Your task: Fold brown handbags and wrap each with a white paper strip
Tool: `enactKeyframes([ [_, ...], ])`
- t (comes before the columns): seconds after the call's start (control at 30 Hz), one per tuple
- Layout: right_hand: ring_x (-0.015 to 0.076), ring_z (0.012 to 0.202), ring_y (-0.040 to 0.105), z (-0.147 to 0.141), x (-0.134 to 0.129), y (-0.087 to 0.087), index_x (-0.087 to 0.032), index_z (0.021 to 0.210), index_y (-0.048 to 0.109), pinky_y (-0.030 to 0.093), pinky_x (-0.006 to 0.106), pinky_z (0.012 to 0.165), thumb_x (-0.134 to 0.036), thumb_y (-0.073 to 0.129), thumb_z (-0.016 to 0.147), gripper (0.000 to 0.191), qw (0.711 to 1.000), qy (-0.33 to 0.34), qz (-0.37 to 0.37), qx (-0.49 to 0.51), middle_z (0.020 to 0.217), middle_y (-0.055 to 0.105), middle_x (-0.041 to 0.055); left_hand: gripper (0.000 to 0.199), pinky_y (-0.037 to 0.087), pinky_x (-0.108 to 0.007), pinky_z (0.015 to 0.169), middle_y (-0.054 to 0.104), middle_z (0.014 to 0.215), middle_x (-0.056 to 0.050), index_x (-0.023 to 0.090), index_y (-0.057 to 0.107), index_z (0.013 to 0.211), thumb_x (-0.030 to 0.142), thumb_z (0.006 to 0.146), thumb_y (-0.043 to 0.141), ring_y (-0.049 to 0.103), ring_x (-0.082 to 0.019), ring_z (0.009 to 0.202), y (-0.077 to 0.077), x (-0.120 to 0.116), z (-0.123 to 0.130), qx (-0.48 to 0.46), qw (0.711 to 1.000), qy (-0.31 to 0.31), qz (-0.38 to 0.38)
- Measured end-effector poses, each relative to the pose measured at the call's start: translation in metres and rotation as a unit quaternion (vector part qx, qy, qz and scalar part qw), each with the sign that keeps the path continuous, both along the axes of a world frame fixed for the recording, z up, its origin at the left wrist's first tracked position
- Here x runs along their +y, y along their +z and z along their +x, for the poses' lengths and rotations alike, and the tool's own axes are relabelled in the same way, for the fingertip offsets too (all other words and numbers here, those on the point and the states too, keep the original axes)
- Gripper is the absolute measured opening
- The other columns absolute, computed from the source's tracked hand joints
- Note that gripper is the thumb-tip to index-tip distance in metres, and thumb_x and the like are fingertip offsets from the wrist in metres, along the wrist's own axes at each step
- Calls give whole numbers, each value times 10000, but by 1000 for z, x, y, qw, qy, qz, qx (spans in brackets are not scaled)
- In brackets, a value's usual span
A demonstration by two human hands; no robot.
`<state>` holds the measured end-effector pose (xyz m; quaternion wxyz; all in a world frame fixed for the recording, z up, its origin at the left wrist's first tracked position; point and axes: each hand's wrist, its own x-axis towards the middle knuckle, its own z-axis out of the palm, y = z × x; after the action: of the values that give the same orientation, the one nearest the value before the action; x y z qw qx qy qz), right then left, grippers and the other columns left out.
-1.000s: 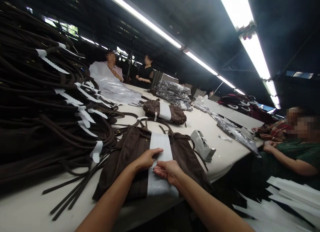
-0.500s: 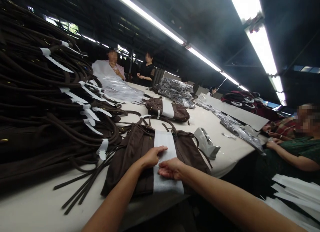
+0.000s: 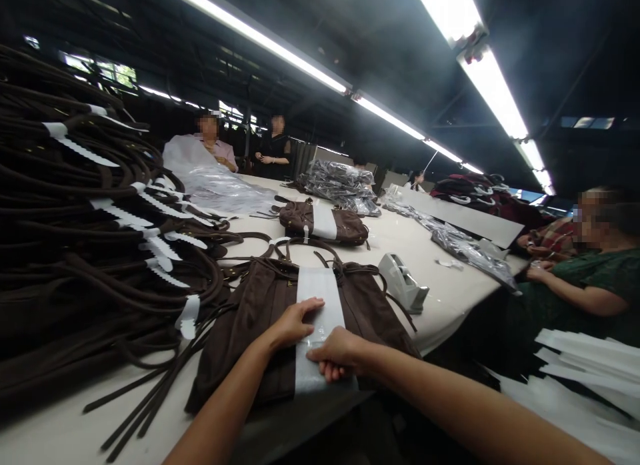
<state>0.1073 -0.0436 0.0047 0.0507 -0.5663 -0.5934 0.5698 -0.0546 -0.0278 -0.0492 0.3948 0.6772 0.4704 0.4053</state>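
Observation:
A dark brown bag point(image 3: 265, 305) lies on the pale tabletop, with a white strip point(image 3: 320, 288) wrapped around its middle. My left hand point(image 3: 295, 323) rests on the strip's left edge, fingers apart and holding nothing. Just to its right, my right hand point(image 3: 337, 353) presses on the strip, its index fingertip against clear tape and its other fingers curled; nothing shows inside them. Behind this bag lies a smaller-looking brown bag point(image 3: 295, 218), also banded in white. A grey tape dispenser point(image 3: 403, 285) stands to the right.
Piled brown bags point(image 3: 45, 285) with white-wrapped handles rise at the left. Plastic-wrapped bundles point(image 3: 340, 181) lie farther back. White strips point(image 3: 590, 365) are at the lower right. A person in green point(image 3: 595, 278) sits at the right; others are beyond the table.
My right hand has turned from palm-side open to curled fingers with the index fingertip on the strip. My left hand stays on the strip. The whole view has shifted slightly.

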Motion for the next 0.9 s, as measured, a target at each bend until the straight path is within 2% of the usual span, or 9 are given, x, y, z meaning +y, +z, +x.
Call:
enactKeyframes([
  [0.1, 61, 265, 432, 19, -26, 8, -158, 436, 519, 265, 142, 273, -218, 650, 760, 355, 996, 83, -26, -25, 339, 518, -10, 769, 176, -462, 1194, 460, 1453, -146, 113, 571, 1302, -20, 545, 525, 340, -277, 1403, 4, 0, -1, 12, 1000, -11, -5],
  [0.23, 100, 380, 551, 55, -59, 17, -157, 523, 544, 385, 172, 371, -324, 687, 736, 306, 994, 96, 22, 54, 472, 618, 8, 814, 124, -470, 1198, 394, 1504, -111, 154, 545, 1335, -23, 541, 500, 273, -262, 1433, 11, -3, -5, 42, 998, -41, -9],
  [0.33, 164, 638, 672, 75, -60, 30, -145, 747, 680, 527, 250, 607, -346, 619, 828, 226, 956, 89, 274, 55, 698, 712, 55, 861, 82, -465, 1200, 310, 1553, -52, 206, 475, 1395, -9, 562, 478, 193, -235, 1458, 13, -6, -7, 87, 994, -63, -20],
  [0.4, 225, 953, 670, 80, -47, 36, -158, 1027, 696, 526, 341, 873, -309, 570, 876, 248, 882, 104, 459, 28, 1005, 726, 98, 861, 72, -469, 1196, 270, 1568, -21, 235, 427, 1427, 10, 598, 473, 164, -225, 1465, 12, -8, -8, 114, 991, -67, -18],
  [0.47, 269, 1254, 515, 82, -26, 32, -169, 1302, 567, 410, 414, 1072, -319, 582, 881, 447, 813, 143, 565, -9, 1336, 585, 121, 851, 75, -477, 1187, 241, 1575, 2, 262, 377, 1454, 31, 640, 468, 153, -219, 1466, 10, -8, -10, 137, 988, -67, -7],
  [0.57, 297, 1405, 324, 81, 6, 1, -184, 1475, 351, 282, 490, 1157, -456, 582, 882, 692, 781, 229, 579, -49, 1520, 366, 115, 820, 100, -472, 1170, 226, 1577, 13, 280, 333, 1473, 33, 698, 431, 156, -204, 1461, 3, -9, -10, 179, 982, -58, 20],
  [0.73, 332, 1423, 267, 82, 34, -63, -191, 1493, 313, 171, 581, 1163, -556, 466, 917, 699, 784, 275, 555, -45, 1536, 295, 101, 780, 142, -482, 1147, 237, 1572, -2, 312, 305, 1481, 18, 763, 374, 164, -207, 1451, -14, -14, -5, 272, 956, -15, 107],
  [0.8, 332, 1407, 305, 81, 41, -68, -193, 1470, 367, 216, 570, 1152, -562, 449, 921, 666, 793, 290, 534, -40, 1521, 326, 106, 782, 188, -482, 1142, 269, 1560, -9, 331, 302, 1481, 21, 766, 375, 212, -215, 1439, -19, -15, -3, 300, 942, 3, 148],
  [0.9, 310, 1367, 391, 77, 57, -48, -197, 1433, 434, 314, 512, 1125, -533, 464, 919, 614, 817, 290, 496, -46, 1473, 427, 116, 741, 269, -457, 1133, 319, 1539, -20, 344, 297, 1482, 57, 804, 382, 296, -219, 1413, -20, -16, -3, 325, 923, 11, 204],
])
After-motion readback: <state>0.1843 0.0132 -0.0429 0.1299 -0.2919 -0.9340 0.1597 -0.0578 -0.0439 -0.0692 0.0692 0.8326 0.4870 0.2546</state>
